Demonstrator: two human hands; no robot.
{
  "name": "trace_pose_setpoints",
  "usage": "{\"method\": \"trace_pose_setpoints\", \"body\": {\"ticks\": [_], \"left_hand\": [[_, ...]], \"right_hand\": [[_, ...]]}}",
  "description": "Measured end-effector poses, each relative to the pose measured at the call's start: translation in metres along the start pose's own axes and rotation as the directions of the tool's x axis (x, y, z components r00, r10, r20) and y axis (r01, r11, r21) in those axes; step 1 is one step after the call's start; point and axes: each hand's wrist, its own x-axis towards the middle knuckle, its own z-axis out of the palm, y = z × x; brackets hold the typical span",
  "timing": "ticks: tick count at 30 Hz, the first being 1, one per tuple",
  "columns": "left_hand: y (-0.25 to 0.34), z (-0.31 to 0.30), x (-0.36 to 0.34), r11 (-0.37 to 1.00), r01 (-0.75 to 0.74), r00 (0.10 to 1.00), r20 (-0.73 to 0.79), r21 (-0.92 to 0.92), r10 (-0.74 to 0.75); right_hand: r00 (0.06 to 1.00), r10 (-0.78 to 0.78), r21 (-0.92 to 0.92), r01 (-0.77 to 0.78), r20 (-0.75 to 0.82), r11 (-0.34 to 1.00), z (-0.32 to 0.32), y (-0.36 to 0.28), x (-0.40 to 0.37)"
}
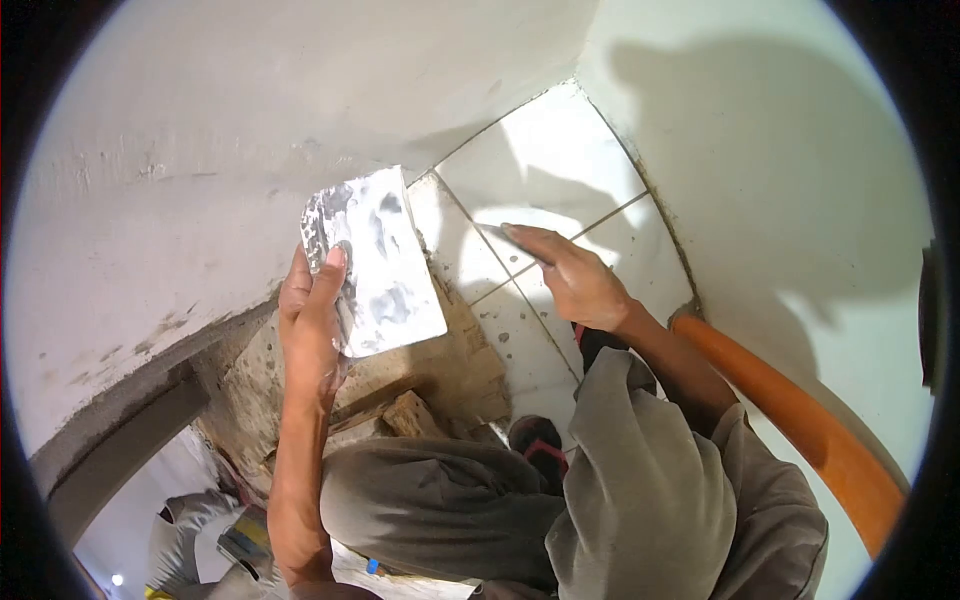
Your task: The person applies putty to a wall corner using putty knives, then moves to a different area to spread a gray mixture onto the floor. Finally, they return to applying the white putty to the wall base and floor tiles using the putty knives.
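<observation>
My left hand grips a flat, roughly rectangular metal plate by its left edge, thumb across the face. White plaster is smeared over the plate, with grey metal showing in patches; any handle behind it is hidden. To the right, my right hand is closed on a thin grey scraper, seen almost edge-on and pointing toward the plate. A gap lies between scraper and plate. Both hands are above a pale tiled floor and a dusty brown board.
A plastered wall rises ahead, with a ledge or opening at lower left. Another person's grey clothing shows beyond it. An orange pipe slants along the right wall. My bent knees and dark sandals are below.
</observation>
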Motion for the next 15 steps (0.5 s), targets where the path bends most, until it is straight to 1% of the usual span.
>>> {"method": "trace_pose_setpoints", "body": {"ticks": [2, 3, 5, 6, 7, 10, 12, 13, 14, 15], "left_hand": [[0.000, 0.000, 0.000, 0.986, -0.108, 0.994, 0.020, 0.123, 0.107], [0.000, 0.000, -0.002, 0.966, -0.127, 0.992, 0.017, 0.225, 0.126], [0.006, 0.006, -0.007, 0.894, -0.232, 0.969, 0.014, 0.384, 0.245], [0.008, 0.009, -0.009, 0.844, -0.279, 0.953, 0.023, 0.458, 0.303], [0.009, 0.011, -0.008, 0.781, -0.367, 0.919, 0.066, 0.505, 0.390], [0.016, 0.019, -0.013, 0.749, -0.343, 0.922, 0.051, 0.567, 0.384], [0.007, 0.015, -0.008, 0.580, -0.476, 0.832, 0.125, 0.661, 0.541], [0.003, 0.018, -0.005, 0.491, -0.535, 0.777, 0.172, 0.688, 0.606], [0.003, 0.025, -0.008, 0.543, -0.487, 0.816, 0.136, 0.684, 0.561], [0.008, 0.032, -0.016, 0.591, -0.434, 0.854, 0.101, 0.680, 0.511]], "right_hand": [[0.976, 0.217, 0.185, -0.214, 0.007, 0.959, -0.009, -0.019, -0.001], [0.935, 0.347, 0.242, -0.353, 0.066, 0.904, -0.014, -0.028, 0.000], [0.986, 0.158, 0.253, -0.142, -0.047, 0.957, -0.006, -0.035, 0.000], [0.992, 0.063, 0.249, -0.034, -0.106, 0.968, -0.003, -0.039, 0.001], [0.995, 0.050, 0.245, -0.027, -0.090, 0.969, 0.003, -0.038, 0.002], [0.990, 0.062, 0.375, -0.009, -0.130, 0.927, 0.016, -0.053, 0.010], [0.993, 0.079, 0.449, -0.032, -0.085, 0.893, 0.024, -0.057, 0.013], [0.985, 0.029, 0.433, 0.048, -0.170, 0.900, 0.031, -0.058, 0.015], [0.968, -0.023, 0.408, 0.128, -0.252, 0.904, 0.036, -0.057, 0.017], [0.980, 0.030, 0.421, 0.057, -0.198, 0.905, 0.035, -0.056, 0.015]]}}
